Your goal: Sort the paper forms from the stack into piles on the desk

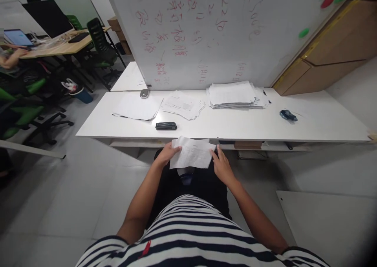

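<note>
Above my lap, at the desk's front edge, is a printed paper sheet [193, 156], slightly bent and covered with lines of small text. My left hand [166, 156] grips its left edge, thumb on top and fingers underneath. At the right edge my right hand [223, 165] holds the paper between thumb and fingers. A black stapler [166, 126] lies on the white desk [235, 127], just beyond the sheet. Behind the stapler are a fanned set of printed papers [182, 105] and a flatter paper pile [137, 106] to the left.
A thick paper stack [231, 95] stands at the back, with a dark blue object [288, 116] to its right. A grey computer mouse [144, 94] sits near the whiteboard [188, 35]. Cardboard boxes [332, 47] lean at right. Far left, a person's arm [13, 59] rests at another desk.
</note>
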Motion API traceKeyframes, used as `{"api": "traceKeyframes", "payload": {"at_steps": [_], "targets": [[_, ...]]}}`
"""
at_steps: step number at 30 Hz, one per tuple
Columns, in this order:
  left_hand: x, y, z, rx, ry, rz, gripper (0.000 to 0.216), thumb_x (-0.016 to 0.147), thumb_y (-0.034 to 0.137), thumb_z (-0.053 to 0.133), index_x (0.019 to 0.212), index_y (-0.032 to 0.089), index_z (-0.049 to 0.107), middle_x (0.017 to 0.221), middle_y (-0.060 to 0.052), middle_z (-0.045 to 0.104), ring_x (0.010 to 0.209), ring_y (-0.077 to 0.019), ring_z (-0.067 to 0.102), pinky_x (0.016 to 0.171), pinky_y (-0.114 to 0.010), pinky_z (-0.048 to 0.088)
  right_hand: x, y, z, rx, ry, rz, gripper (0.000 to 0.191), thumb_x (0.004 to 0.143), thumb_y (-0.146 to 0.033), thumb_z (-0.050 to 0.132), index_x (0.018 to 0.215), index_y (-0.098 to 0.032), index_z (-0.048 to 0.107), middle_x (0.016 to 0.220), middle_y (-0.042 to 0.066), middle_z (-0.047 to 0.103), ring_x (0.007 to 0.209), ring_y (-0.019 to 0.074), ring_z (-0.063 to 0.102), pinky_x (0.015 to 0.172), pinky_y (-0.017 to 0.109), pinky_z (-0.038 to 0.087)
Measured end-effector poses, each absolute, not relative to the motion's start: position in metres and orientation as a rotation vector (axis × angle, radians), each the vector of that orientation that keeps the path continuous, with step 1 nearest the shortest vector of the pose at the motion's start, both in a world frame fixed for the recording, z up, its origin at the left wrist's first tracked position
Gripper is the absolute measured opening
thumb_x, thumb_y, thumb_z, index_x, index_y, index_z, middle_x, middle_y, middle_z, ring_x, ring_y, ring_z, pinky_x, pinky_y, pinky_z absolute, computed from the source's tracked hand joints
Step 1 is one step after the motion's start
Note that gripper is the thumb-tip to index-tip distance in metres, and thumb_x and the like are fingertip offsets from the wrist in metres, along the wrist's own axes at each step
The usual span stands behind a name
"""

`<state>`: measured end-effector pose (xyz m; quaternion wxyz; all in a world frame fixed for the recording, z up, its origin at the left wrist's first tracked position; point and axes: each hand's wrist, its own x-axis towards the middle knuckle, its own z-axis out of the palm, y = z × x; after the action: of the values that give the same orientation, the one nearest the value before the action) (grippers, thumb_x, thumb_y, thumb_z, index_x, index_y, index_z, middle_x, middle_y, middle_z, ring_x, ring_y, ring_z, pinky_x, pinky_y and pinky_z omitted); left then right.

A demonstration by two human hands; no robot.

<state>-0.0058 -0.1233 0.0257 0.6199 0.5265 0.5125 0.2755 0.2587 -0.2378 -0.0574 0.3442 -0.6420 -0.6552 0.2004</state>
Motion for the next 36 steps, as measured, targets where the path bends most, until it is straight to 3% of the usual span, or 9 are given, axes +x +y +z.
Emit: {"api": "traceKeyframes", "payload": {"at_steps": [4, 7, 14, 16, 19, 22, 28, 36], "targets": [[-0.003, -0.132, 0.05, 1.325, 1.043, 0.586, 0.044, 0.074, 0.049, 0.065, 0.103, 0.016, 0.066, 0.098, -0.008, 0.071, 0.088, -0.0212, 0.065, 0.078, -0.033, 0.052, 0.251, -0.244, -0.06, -1.538, -1.2, 0.96, 0.063, 0.093, -0.036, 0.04, 0.149, -0.028, 0.013, 0.146, 0.015, 0.039, 0.128, 0.0238, 0.048, 0.103, 0.052, 0.041], [0.002, -0.137, 0.089, 1.536, 0.916, 0.527, 0.035, 0.081, 0.046, 0.058, 0.102, 0.02, 0.068, 0.095, -0.005, 0.07, 0.089, -0.0202, 0.064, 0.079, -0.033, 0.052, 0.248, -0.243, -0.041, -1.451, -1.126, 1.073, 0.072, 0.089, -0.045, 0.05, 0.149, -0.031, 0.012, 0.15, 0.013, 0.033, 0.134, 0.024, 0.04, 0.105, 0.05, 0.038], [0.012, -0.136, 0.16, 2.056, 0.698, 0.572, 0.024, 0.085, 0.028, 0.05, 0.096, 0.028, 0.071, 0.102, -0.005, 0.069, 0.105, -0.0214, 0.062, 0.09, -0.04, 0.051, 0.273, -0.202, 0.048, -1.327, -1.287, 0.591, 0.104, 0.073, -0.049, 0.071, 0.15, -0.028, 0.004, 0.156, 0.014, 0.013, 0.141, 0.0287, 0.024, 0.111, 0.05, 0.029], [0.018, -0.124, 0.152, 2.066, 0.748, 0.73, 0.026, 0.087, 0.025, 0.046, 0.096, 0.027, 0.07, 0.108, -0.004, 0.067, 0.111, -0.0211, 0.059, 0.094, -0.041, 0.048, 0.279, -0.189, 0.062, -1.333, -1.318, 0.48, 0.095, 0.073, -0.049, 0.071, 0.148, -0.027, 0.017, 0.155, 0.013, 0.018, 0.141, 0.0289, 0.025, 0.111, 0.049, 0.03], [0.031, -0.095, 0.115, 1.937, 0.868, 1.031, 0.025, 0.087, 0.023, 0.044, 0.1, 0.024, 0.066, 0.116, -0.004, 0.064, 0.113, -0.0191, 0.057, 0.097, -0.037, 0.045, 0.275, -0.169, 0.057, -1.36, -1.297, 0.383, 0.059, 0.079, -0.047, 0.064, 0.131, -0.024, 0.046, 0.148, 0.011, 0.036, 0.135, 0.0266, 0.035, 0.109, 0.047, 0.032], [0.043, -0.073, 0.073, 1.762, 1.084, 1.047, 0.025, 0.082, 0.024, 0.052, 0.103, 0.02, 0.064, 0.106, -0.005, 0.068, 0.1, -0.0183, 0.061, 0.089, -0.033, 0.048, 0.261, -0.154, 0.035, -1.429, -1.187, 0.439, 0.036, 0.085, -0.047, 0.053, 0.108, -0.02, 0.061, 0.124, 0.011, 0.059, 0.118, 0.0243, 0.053, 0.103, 0.045, 0.039], [0.046, -0.074, 0.043, 1.686, 1.166, 1.061, 0.028, 0.081, 0.039, 0.057, 0.097, 0.019, 0.066, 0.093, -0.002, 0.069, 0.088, -0.018, 0.062, 0.08, -0.03, 0.048, 0.246, -0.148, 0.026, -1.522, -1.034, 0.385, 0.032, 0.084, -0.046, 0.052, 0.099, -0.019, 0.062, 0.097, 0.006, 0.067, 0.094, 0.0209, 0.059, 0.088, 0.036, 0.045], [0.039, -0.073, 0.041, 1.653, 1.219, 1.109, 0.024, 0.08, 0.038, 0.057, 0.09, 0.018, 0.067, 0.083, -0.001, 0.067, 0.082, -0.0174, 0.06, 0.076, -0.029, 0.048, 0.25, -0.141, 0.016, -1.528, -1.0, 0.438, 0.026, 0.084, -0.045, 0.052, 0.09, -0.019, 0.056, 0.083, 0.002, 0.062, 0.081, 0.0172, 0.057, 0.078, 0.031, 0.045]]}}
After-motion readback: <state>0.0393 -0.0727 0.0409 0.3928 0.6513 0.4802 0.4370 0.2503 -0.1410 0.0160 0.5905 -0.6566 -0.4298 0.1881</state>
